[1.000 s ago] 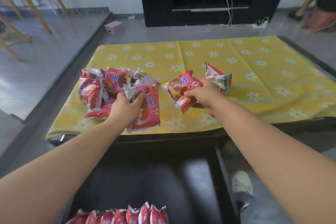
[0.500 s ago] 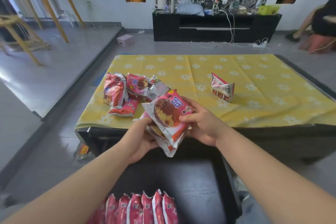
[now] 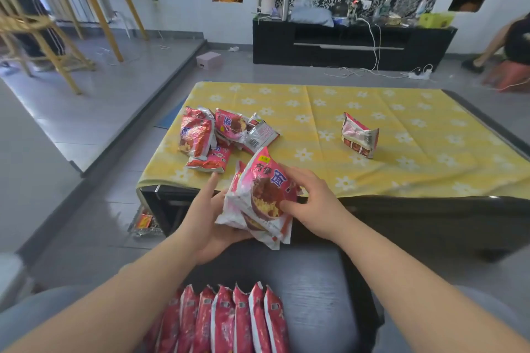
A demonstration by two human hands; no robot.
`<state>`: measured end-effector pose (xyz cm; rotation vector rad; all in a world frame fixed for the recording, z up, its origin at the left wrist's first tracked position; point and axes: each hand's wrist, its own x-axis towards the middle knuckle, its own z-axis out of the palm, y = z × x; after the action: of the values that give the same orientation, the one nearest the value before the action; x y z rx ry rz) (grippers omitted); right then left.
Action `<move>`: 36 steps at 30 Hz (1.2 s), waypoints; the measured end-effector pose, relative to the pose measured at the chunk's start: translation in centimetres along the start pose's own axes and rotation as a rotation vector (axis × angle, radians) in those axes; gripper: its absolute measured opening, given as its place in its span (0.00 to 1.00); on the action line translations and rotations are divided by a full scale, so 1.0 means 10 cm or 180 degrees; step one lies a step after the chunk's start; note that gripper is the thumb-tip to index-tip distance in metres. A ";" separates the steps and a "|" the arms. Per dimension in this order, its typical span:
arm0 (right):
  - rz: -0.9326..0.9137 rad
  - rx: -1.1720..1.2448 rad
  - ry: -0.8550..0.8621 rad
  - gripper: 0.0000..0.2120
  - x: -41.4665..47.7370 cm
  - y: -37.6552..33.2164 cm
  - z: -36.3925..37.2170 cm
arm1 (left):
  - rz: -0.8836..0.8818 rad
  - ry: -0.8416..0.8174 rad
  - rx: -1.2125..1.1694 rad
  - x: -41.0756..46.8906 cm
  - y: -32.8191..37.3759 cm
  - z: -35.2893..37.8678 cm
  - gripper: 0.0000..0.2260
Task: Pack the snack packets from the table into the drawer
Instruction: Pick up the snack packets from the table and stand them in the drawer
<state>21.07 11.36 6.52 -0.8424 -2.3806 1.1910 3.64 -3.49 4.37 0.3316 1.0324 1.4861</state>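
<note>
Both hands are on the stack of packets (image 3: 262, 200), out over the open drawer (image 3: 315, 281). The left hand (image 3: 205, 223) cups it from beneath and the right hand (image 3: 314, 203) pinches the top wrapper. At 6 o'clock, a row of packets (image 3: 229, 321) stands in the drawer. On the table (image 3: 415, 169), a pile (image 3: 215, 137) waits at 11 o'clock and 1 lone packet (image 3: 358, 135) at 1 o'clock.

Bright daylight, soft blur, fisheye edges.

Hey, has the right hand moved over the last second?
Yes. The right hand has pulled back toward the person, from over the yellow tablecloth to the table's near edge, gripping the packet stack.
</note>
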 end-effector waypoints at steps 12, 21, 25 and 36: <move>0.1005 0.0252 0.0154 0.10 -0.04 0.14 0.37 | 0.0178 0.0599 0.1426 0.14 -0.23 -0.03 0.22; 0.1513 0.1672 0.0014 0.24 0.05 0.26 0.86 | 0.0104 0.1065 0.1570 0.34 -0.22 -0.27 0.13; 0.1609 0.1727 -0.0228 0.21 0.17 0.28 1.02 | -0.0040 0.1142 0.1888 0.40 -0.14 -0.45 0.25; 0.1637 0.1059 -0.0780 0.26 0.49 0.50 1.86 | -0.0705 0.1864 0.2441 0.58 -0.28 -1.17 0.13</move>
<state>9.01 5.72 -8.26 -1.2963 -2.1023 1.9224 -4.36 -3.32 -6.35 0.3033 2.0391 0.9438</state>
